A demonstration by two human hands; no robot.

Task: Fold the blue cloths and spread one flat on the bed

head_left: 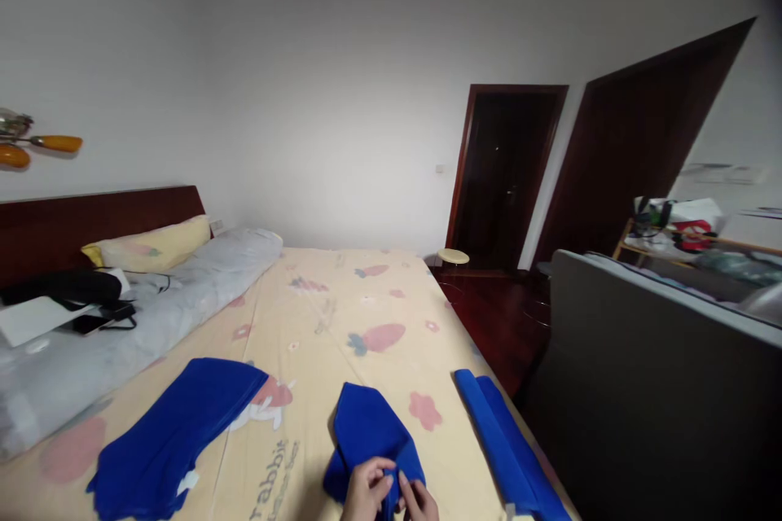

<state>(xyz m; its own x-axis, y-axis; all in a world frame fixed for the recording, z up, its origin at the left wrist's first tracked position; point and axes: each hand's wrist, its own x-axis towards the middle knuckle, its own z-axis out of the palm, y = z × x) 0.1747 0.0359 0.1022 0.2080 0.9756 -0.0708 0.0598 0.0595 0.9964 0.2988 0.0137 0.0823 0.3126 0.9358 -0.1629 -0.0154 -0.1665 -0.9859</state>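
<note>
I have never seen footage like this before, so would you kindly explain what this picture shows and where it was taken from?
There is no machine here: a person wears a camera on the head, looking forward and down, so the view is their own. At the bottom edge, the left hand and right hand both pinch the middle blue cloth. It lies on a bed with a yellow printed sheet. A second blue cloth lies spread to the left, and a folded blue cloth rests near the right edge. Pillows sit by the headboard.
</note>
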